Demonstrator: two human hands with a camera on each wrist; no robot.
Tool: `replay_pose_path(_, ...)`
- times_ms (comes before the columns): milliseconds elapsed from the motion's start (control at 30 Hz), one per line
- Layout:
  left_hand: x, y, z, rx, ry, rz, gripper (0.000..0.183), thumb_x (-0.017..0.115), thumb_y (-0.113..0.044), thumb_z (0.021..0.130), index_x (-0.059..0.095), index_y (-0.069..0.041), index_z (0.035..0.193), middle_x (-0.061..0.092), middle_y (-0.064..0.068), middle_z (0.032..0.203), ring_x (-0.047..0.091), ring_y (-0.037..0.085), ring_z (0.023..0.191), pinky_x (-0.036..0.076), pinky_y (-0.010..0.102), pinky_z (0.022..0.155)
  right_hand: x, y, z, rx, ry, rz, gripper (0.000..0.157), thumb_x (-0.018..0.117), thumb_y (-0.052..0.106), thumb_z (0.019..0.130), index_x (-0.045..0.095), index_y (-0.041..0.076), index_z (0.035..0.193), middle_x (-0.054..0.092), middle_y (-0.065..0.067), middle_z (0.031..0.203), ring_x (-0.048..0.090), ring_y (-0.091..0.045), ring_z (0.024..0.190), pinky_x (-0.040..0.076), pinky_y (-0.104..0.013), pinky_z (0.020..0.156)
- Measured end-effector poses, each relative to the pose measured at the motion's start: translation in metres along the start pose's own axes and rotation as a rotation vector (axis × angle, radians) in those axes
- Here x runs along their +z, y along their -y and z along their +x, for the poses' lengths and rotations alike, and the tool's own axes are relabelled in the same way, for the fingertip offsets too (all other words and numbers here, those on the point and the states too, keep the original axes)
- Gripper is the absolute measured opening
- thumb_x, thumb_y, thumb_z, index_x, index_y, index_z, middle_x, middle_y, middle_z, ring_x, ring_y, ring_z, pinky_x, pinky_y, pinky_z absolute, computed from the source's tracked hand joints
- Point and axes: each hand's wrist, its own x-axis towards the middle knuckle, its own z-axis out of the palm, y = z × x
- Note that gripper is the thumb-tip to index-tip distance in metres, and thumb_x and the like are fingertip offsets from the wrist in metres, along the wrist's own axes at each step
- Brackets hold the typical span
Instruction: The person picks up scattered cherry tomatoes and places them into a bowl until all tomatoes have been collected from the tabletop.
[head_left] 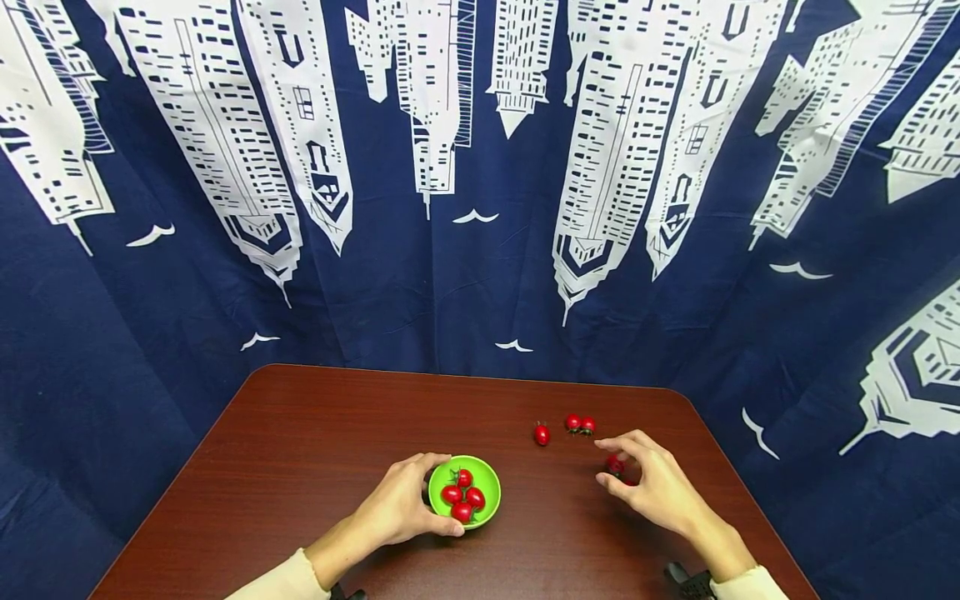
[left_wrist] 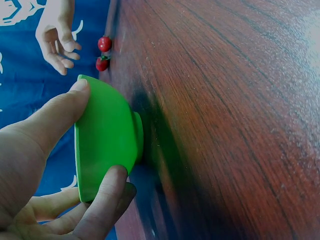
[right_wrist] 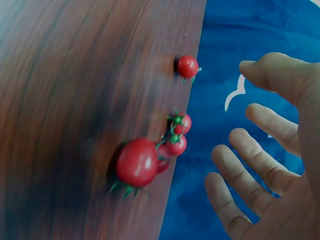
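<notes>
Left grip [head_left: 408, 502] clamps round green bowl [head_left: 490, 481] of four small red tomatoes [head_left: 462, 512]; right grip [head_left: 660, 485], fingers apart, hangs over two similar tomatoes [head_left: 615, 464]; three others [head_left: 542, 434] lie beyond, on brown wood-grain surface [head_left: 360, 417].

Bowl [head_left: 489, 480]: standing on wooden table [head_left: 322, 433]. In the bowl: four cherry tomatoes [head_left: 475, 498]. At the bowl's left side, touching it: left hand [head_left: 408, 502]. Right of the bowl and behind it: single cherry tomato [head_left: 542, 434]; farther right and farther behind: cherry tomato pair [head_left: 573, 422], side by side. Well right of the bowl: two further cherry tomatoes [head_left: 614, 463], beneath right hand [head_left: 651, 482]. Behind the bowl, past the table's far edge: cloth backdrop [head_left: 431, 292].
</notes>
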Motion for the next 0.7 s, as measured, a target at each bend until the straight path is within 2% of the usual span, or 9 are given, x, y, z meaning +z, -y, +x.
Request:
replay_pose_path(167,0.000,0.000,0.000,-0.005,0.001,0.010,0.100,0.116,-0.035,0.069,0.071,-0.007,0.153,0.079,0.010,0.138,0.072,0.020,0.107,0.062,0.032,0.090,-0.005,-0.011,-0.008,0.044,0.027,-0.013,0.046,0.103,0.022,0.088,0.085,0.020,0.130,0.076,0.008,0.116,0.079,-0.017,0.098,0.068,-0.038,0.086)
replay_pose_path(333,0.001,0.000,0.001,-0.010,0.004,0.022,0.101,0.115,-0.038,0.069,0.070,-0.006,0.154,0.078,0.010,0.138,0.072,0.019,0.109,0.062,0.032,0.090,-0.009,-0.022,-0.014,0.073,0.052,-0.029,0.044,0.103,0.025,0.090,0.086,0.017,0.129,0.077,0.003,0.116,0.078,-0.020,0.100,0.066,-0.033,0.085)
replay_pose_path(700,0.002,0.000,0.001,-0.012,0.003,0.024,0.101,0.115,-0.039,0.070,0.070,-0.006,0.154,0.078,0.010,0.139,0.072,0.019,0.108,0.063,0.033,0.090,-0.009,-0.037,-0.024,0.086,0.107,0.043,0.040,0.105,0.026,0.087,0.086,0.021,0.122,0.075,0.003,0.110,0.071,-0.009,0.090,0.060,-0.027,0.074)
